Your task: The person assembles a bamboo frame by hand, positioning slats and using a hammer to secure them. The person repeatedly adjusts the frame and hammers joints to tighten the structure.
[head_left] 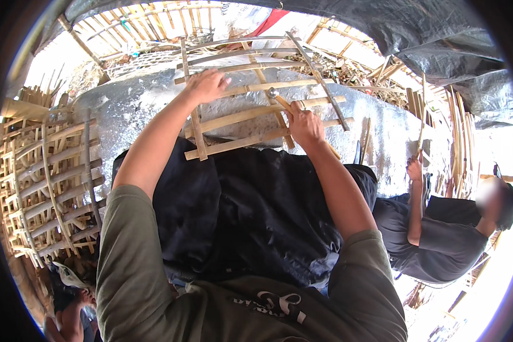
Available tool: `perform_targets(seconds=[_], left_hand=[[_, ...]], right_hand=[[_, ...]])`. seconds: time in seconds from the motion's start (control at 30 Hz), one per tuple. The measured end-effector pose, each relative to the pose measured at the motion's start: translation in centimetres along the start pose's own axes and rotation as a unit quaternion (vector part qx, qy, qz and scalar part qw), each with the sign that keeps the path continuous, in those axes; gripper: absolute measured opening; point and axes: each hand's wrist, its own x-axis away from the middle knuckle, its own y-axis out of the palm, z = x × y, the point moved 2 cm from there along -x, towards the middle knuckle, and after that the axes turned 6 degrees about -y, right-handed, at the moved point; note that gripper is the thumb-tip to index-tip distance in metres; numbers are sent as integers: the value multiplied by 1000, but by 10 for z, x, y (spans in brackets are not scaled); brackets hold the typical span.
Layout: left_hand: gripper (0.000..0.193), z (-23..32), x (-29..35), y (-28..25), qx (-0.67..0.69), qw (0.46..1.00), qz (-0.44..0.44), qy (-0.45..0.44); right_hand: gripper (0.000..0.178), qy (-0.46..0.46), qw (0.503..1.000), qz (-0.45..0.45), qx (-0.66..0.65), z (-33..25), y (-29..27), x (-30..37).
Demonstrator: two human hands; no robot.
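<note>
A bamboo lattice frame (236,119) lies across my lap and the grey slab in front. Its several lengthwise slats cross three shorter strips. In my right hand (306,123), closed around the wooden handle, is a hammer (281,102); its round metal head is over the middle of the frame, close to the centre strip. My left hand (207,85) is at the frame's left strip, near the upper slats. Its fingers look loosely stretched to the right, and I see nothing held in them. The underside of that hand is hidden.
Finished-looking bamboo lattice panels (51,188) are stacked on the left. A person in dark clothes (439,233) sits at the right, one hand on a thin stick. Bamboo strips (459,137) lean behind them. Dark plastic sheeting (427,34) hangs overhead. Another person's arm (71,319) shows lower left.
</note>
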Motion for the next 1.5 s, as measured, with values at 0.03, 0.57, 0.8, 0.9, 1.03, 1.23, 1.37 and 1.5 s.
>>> perform_targets(seconds=[0.03,0.57,0.8,0.9,1.03,1.23,1.37,1.5], left_hand=[[54,-13,-8,7,-35,997,68,10],[73,-42,-34,1,28,992,32,-119],[72,-66,-3,-29,108,970,36,-213],[69,-75,12,-35,117,957,53,-262],[67,-84,32,-28,120,939,85,-311],[65,-88,47,-28,166,907,122,-368],[65,-90,48,-24,208,874,155,-411],[66,-100,54,-15,220,856,178,-433]], right_hand=[[32,-4,1000,-5,-3,-4,-2,0],[26,-49,997,65,-11,11,12,-6],[24,-170,957,233,6,6,-24,-12],[19,-174,937,302,36,0,-37,-10],[21,-119,944,307,14,-3,-51,-5],[27,-73,965,208,-140,-13,-52,-4],[27,-92,965,156,-188,-17,-45,-3],[27,-79,973,108,-187,-20,-36,-4]])
